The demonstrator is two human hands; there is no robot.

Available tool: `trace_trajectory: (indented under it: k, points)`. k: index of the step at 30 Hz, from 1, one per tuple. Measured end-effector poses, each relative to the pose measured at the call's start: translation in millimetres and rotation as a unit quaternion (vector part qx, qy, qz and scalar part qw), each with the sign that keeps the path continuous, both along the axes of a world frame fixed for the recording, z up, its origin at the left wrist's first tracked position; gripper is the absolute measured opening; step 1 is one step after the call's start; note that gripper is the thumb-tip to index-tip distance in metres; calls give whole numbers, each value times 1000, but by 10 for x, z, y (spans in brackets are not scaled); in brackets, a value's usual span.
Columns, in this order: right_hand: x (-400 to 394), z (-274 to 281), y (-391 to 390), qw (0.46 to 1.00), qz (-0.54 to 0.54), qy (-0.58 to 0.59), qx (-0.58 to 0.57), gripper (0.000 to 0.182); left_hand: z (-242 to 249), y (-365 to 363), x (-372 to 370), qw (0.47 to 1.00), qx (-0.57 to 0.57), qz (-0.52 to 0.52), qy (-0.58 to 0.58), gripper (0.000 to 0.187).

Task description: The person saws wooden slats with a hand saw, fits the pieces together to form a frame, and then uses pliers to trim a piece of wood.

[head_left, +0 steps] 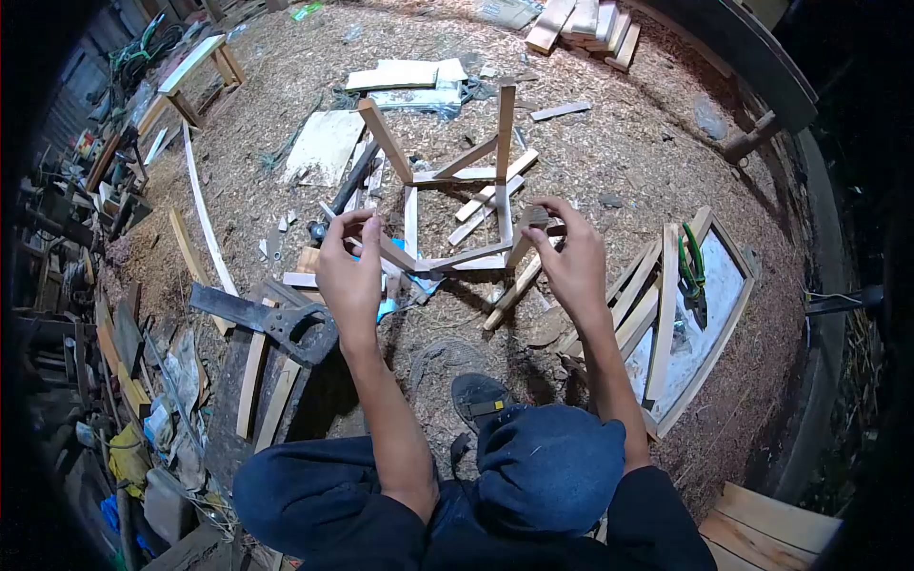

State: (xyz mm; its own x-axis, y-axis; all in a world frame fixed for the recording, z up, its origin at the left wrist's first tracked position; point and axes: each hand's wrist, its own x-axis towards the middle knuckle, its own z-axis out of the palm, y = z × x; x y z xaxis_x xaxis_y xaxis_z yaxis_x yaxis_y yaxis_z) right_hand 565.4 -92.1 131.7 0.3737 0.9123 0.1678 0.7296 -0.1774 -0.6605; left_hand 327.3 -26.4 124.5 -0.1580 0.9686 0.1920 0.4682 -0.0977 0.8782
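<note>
A wooden stool frame (pixel 465 263) stands in front of me on the wood shavings, its legs pointing up. Pale rails join the legs in a rough square, and a slanted bar runs between the two far legs. My left hand (pixel 348 271) is closed round the upper end of the near left leg, whose tip is mostly hidden by the fingers. With thumb and fingers, my right hand (pixel 574 257) grips the top of the near right leg (pixel 519 249).
A handsaw (pixel 243 312) lies on a dark block to my left. Green-handled pliers (pixel 694 266) rest on a framed panel (pixel 728 295) with wood strips at right. Planks (pixel 595 24) are stacked far right, a bench (pixel 193 65) stands far left, and offcuts lie around the frame.
</note>
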Motion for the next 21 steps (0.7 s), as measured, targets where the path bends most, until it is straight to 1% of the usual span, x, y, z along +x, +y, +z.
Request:
trace_trajectory:
  k: [1, 2, 3, 4, 5, 7, 8, 10, 11, 13, 17, 19, 21]
  points:
    - [-5, -10, -14, 1000, 0, -3, 11, 35, -48, 8, -29, 999, 3, 22, 31, 24]
    - [-5, -17, -28, 1000, -1, -8, 22, 33, -101, 10, -37, 999, 1, 22, 30, 24]
    - [-2, -21, -35, 999, -2, -13, 33, 32, -158, 14, -34, 991, 64, 57, 106, 28]
    - [-3, -32, -35, 999, -3, -13, 31, 32, -213, 20, -32, 971, 126, 90, 181, 32]
    - [-10, -54, -34, 999, -7, -9, 37, 31, -277, 31, -48, 972, 124, 89, 181, 32]
    - [-18, -101, -25, 999, -11, -4, 42, 31, -327, 48, -79, 993, 53, 42, 92, 42]
    - [-16, -122, -14, 999, -13, 17, 48, 30, -337, 40, -88, 993, 52, 42, 93, 42]
    - [-21, -149, 10, 998, -15, 37, 54, 30, -227, 12, -78, 999, -25, 23, -35, 47]
    - [-24, -155, 21, 997, -13, 37, 61, 30, -247, 16, -75, 999, -25, 23, -35, 47]
    - [-33, -153, 25, 997, -13, 38, 67, 30, -292, 26, -66, 998, -6, 55, 25, 43]
    - [-37, -132, -32, 994, 4, 44, 98, 31, -258, 28, -49, 998, -27, 54, -5, 38]
    - [-28, -132, -68, 993, 4, 52, 102, 32, -173, -4, -11, 999, -17, 39, -30, 34]
    - [-2, -134, -105, 990, -11, 59, 124, 33, -219, -3, -8, 999, -24, 27, -24, 36]
